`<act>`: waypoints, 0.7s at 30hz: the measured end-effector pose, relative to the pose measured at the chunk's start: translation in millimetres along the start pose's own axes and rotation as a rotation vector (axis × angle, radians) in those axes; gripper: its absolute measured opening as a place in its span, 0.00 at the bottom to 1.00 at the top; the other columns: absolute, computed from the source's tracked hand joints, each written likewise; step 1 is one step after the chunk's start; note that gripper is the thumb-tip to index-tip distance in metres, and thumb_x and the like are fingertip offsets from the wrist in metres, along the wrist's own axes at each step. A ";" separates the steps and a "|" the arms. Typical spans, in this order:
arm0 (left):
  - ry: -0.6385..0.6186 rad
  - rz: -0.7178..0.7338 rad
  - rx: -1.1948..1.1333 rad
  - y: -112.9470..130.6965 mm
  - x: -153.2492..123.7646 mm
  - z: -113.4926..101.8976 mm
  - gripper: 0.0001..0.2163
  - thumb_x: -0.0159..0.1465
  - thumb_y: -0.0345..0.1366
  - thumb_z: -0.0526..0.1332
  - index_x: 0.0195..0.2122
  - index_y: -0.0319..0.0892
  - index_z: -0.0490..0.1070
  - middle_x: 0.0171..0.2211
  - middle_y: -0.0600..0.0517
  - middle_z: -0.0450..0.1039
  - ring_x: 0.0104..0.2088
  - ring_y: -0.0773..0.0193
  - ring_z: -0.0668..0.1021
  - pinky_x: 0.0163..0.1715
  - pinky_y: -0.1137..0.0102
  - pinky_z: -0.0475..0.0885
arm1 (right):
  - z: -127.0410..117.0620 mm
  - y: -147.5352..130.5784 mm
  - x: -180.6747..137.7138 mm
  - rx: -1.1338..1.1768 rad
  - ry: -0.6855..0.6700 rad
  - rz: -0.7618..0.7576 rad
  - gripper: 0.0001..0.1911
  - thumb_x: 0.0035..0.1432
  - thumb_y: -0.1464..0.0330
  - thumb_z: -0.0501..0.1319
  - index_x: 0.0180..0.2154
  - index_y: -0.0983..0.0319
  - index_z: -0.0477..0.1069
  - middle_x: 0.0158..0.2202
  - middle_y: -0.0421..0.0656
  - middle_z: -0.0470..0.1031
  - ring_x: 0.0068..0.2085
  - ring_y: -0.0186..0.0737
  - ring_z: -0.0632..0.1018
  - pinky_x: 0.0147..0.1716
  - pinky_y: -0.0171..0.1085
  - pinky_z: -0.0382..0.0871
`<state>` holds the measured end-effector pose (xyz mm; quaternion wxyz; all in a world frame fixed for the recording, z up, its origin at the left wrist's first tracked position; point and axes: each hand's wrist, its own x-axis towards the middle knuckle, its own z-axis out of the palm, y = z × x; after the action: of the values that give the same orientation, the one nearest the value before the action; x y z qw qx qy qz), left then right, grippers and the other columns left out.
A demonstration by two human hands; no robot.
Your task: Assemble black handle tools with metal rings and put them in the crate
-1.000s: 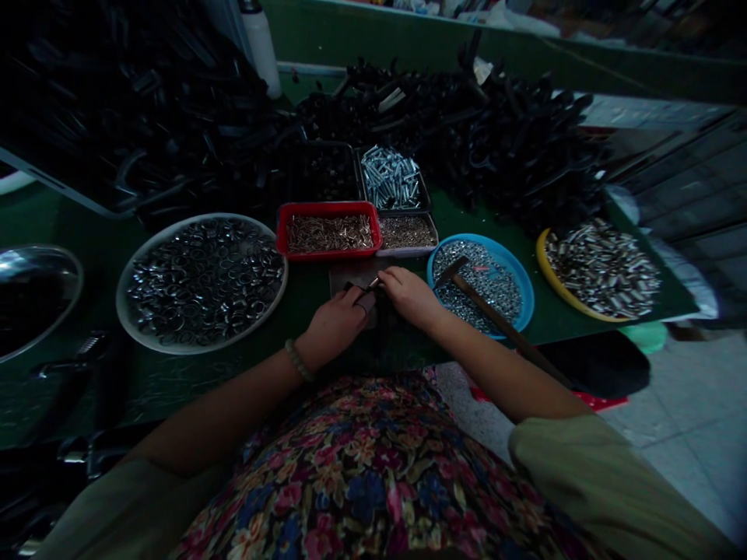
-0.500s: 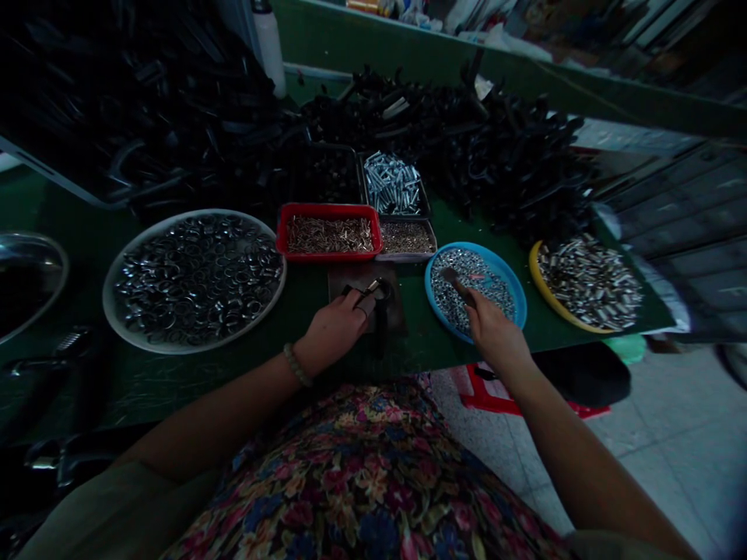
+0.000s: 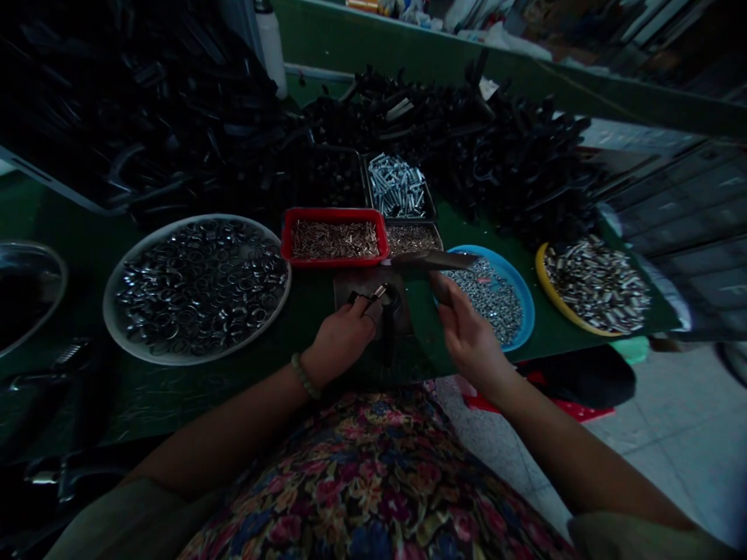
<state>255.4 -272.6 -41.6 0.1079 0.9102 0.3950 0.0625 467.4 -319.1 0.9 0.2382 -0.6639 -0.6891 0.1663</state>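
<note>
My left hand point(image 3: 344, 338), a beaded bracelet on its wrist, is closed on a black part point(image 3: 388, 319) with a round end and a shiny metal piece beside the fingertips. The part lies on a flat dark plate point(image 3: 345, 286) on the bench. To the right, my right hand point(image 3: 475, 342) is wrapped round the handle of a hammer point(image 3: 435, 260). The hammer's head is raised and smeared by motion, in front of the small-parts tray and the rim of the blue dish point(image 3: 528, 311), which holds small metal pieces.
A red tray point(image 3: 335, 263) of thin pins stands behind the plate, near a tray of silver bolts point(image 3: 397, 187). A white dish point(image 3: 117, 327) of metal rings is at left, a yellow dish point(image 3: 563, 311) of metal sleeves at right. Heaps of black parts point(image 3: 502, 155) line the back.
My right hand has moved left with the hammer, from over the blue dish toward the plate, and the hammer's head has swung up. My left hand stays on the black part.
</note>
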 end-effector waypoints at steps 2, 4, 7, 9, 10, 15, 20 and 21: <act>-0.014 -0.012 -0.003 2.1 1.2 1.6 0.18 0.66 0.35 0.55 0.57 0.44 0.63 0.50 0.46 0.68 0.39 0.60 0.75 0.33 0.69 0.71 | 2.0 -1.0 2.0 -0.009 -0.038 0.025 0.24 0.66 0.68 0.47 0.62 0.61 0.56 0.54 0.50 0.72 0.51 0.50 0.77 0.51 0.50 0.71; -0.034 -0.027 -0.005 4.3 0.4 2.1 0.16 0.66 0.35 0.55 0.55 0.44 0.65 0.49 0.46 0.69 0.38 0.60 0.75 0.33 0.70 0.71 | -0.2 -4.4 3.9 -0.038 -0.165 0.060 0.24 0.66 0.68 0.47 0.62 0.62 0.57 0.50 0.51 0.75 0.45 0.51 0.79 0.46 0.51 0.74; 0.000 -0.045 -0.077 -0.7 -4.9 -9.1 0.18 0.66 0.37 0.56 0.57 0.43 0.63 0.47 0.46 0.70 0.39 0.60 0.76 0.35 0.69 0.72 | -10.5 -13.7 -1.5 -0.017 -0.124 0.016 0.25 0.66 0.67 0.47 0.63 0.61 0.54 0.56 0.51 0.70 0.52 0.51 0.76 0.50 0.50 0.71; 0.154 -0.087 -0.159 -13.2 -4.9 -28.5 0.20 0.66 0.40 0.56 0.58 0.42 0.61 0.47 0.45 0.70 0.42 0.59 0.76 0.41 0.67 0.72 | -15.3 -19.5 -11.2 0.032 0.037 -0.026 0.26 0.66 0.67 0.47 0.65 0.60 0.51 0.60 0.50 0.66 0.57 0.49 0.72 0.54 0.48 0.69; 0.262 -0.120 -0.189 -21.5 -0.9 -40.6 0.20 0.67 0.41 0.55 0.58 0.41 0.61 0.48 0.45 0.70 0.44 0.58 0.76 0.44 0.66 0.72 | -15.3 -21.2 -16.3 0.046 0.066 -0.033 0.27 0.66 0.68 0.48 0.65 0.59 0.50 0.60 0.49 0.66 0.57 0.48 0.72 0.54 0.48 0.69; 0.410 -0.117 -0.097 -45.3 80.2 -77.8 0.13 0.68 0.38 0.51 0.45 0.40 0.72 0.43 0.45 0.74 0.46 0.56 0.73 0.50 0.60 0.65 | 0.5 -19.4 -25.7 -0.027 -0.262 -0.006 0.27 0.64 0.70 0.49 0.64 0.63 0.53 0.55 0.53 0.71 0.49 0.51 0.78 0.48 0.50 0.73; 0.075 0.070 0.042 -15.1 184.7 -43.7 0.11 0.64 0.29 0.54 0.38 0.40 0.77 0.42 0.43 0.75 0.49 0.50 0.71 0.48 0.55 0.62 | -5.2 -16.0 -27.7 0.096 0.031 -0.045 0.24 0.67 0.67 0.47 0.64 0.58 0.54 0.62 0.47 0.63 0.61 0.45 0.67 0.59 0.48 0.63; 0.056 0.059 0.051 -9.4 195.6 -35.7 0.12 0.64 0.27 0.54 0.37 0.38 0.77 0.41 0.41 0.75 0.48 0.49 0.72 0.48 0.55 0.62 | -8.4 -13.8 -30.3 0.107 0.084 -0.028 0.24 0.67 0.66 0.47 0.63 0.57 0.54 0.62 0.47 0.64 0.61 0.45 0.67 0.58 0.48 0.63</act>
<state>374.6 -117.9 -3.7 0.0716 0.9217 0.3724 0.0812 460.6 -350.8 12.2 0.3041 -0.6469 -0.6779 0.1716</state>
